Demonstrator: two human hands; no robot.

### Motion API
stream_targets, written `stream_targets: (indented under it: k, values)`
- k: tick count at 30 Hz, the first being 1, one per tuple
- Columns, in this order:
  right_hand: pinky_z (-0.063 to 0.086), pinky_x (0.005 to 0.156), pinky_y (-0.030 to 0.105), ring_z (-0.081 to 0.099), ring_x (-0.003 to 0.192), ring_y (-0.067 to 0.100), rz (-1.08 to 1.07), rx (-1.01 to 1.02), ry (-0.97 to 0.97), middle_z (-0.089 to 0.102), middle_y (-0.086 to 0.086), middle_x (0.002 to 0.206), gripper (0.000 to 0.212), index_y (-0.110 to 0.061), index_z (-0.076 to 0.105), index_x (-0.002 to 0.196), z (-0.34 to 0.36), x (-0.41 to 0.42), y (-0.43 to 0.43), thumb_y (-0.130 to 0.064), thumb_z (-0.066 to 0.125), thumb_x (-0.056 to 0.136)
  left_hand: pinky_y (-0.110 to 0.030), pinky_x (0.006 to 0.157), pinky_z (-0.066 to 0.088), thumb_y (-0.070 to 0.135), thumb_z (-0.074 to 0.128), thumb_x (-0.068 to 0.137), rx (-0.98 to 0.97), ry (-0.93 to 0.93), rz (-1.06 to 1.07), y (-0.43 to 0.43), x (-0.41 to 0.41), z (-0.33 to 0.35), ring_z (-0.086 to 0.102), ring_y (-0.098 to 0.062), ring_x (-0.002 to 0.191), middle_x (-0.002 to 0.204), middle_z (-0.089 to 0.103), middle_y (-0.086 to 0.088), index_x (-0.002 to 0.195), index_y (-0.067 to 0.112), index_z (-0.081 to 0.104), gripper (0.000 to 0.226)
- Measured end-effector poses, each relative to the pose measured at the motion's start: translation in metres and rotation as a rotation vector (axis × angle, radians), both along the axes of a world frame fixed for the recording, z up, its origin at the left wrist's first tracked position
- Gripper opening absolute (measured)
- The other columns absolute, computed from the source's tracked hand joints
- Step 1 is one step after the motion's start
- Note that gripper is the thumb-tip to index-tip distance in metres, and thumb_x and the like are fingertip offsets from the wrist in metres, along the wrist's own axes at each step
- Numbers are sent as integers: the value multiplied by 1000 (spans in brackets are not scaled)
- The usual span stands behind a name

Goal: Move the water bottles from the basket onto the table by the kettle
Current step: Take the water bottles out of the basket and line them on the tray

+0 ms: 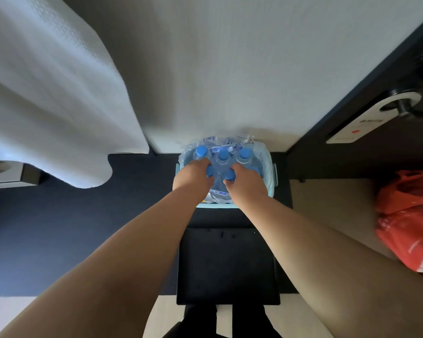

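White wall (pixel 230 69) above a dark floor (pixel 59 228): the first lift is about to start.
At 12 o'clock, against the wall, a pale blue plastic basket (pixel 275 174) holds one shrink-wrapped pack of clear plastic water bottles with blue caps (pixel 223 154). Five caps show plainly and a sixth peeks out by the right hand (pixel 248 181). It and the left hand (pixel 193 175) both curl their fingers down among the front caps, clamped on the pack. Pick-up looks like the step in hand. Next comes a straight lift clear of the rim, then a carry to the table; neither kettle nor table is in view. One red plastic bag (pixel 405 220) lies at 3 o'clock.
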State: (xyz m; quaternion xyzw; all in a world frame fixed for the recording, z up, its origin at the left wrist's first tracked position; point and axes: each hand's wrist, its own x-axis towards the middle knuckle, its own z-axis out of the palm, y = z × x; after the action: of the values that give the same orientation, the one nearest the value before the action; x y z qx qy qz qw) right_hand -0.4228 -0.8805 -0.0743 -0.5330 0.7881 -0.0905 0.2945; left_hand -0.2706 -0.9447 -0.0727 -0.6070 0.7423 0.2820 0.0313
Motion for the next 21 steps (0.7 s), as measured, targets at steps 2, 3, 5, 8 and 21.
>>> stream_targets:
  k: [2,3,5,8,21]
  values:
    - [52,69,36,68,89,26,0,-27,-5,67,2,92,16,-16,59,111,3,0,2,-29,61,103,-25,50,35,27,58,94,-2,13,-8,2,0,7,52,-12,60,77,56,6,106,27,59,12]
    - [55,71,38,69,89,26,-1,-50,-6,68,3,92,16,-16,60,112,6,1,4,-29,62,103,-26,51,39,25,58,93,-2,30,-12,4,0,13,54,-14,61,78,58,4,104,26,60,11]
    - [61,78,41,70,90,24,-13,-101,-11,72,3,95,19,-17,62,115,14,3,9,-30,65,102,-30,57,49,21,57,90,-21,82,-10,7,0,25,59,-20,65,82,63,0,98,23,61,9]
    - [62,81,42,70,91,22,-40,-167,-27,73,0,96,23,-20,63,118,30,6,16,-33,67,100,-33,63,53,20,58,86,-84,170,22,12,4,46,61,-25,72,84,65,0,92,21,63,8]
    - [43,57,27,54,60,9,-50,-486,-104,57,-10,67,17,-22,69,103,131,8,54,-30,77,91,-16,58,37,35,73,82,-333,415,47,59,37,148,58,4,76,71,59,19,92,36,67,12]
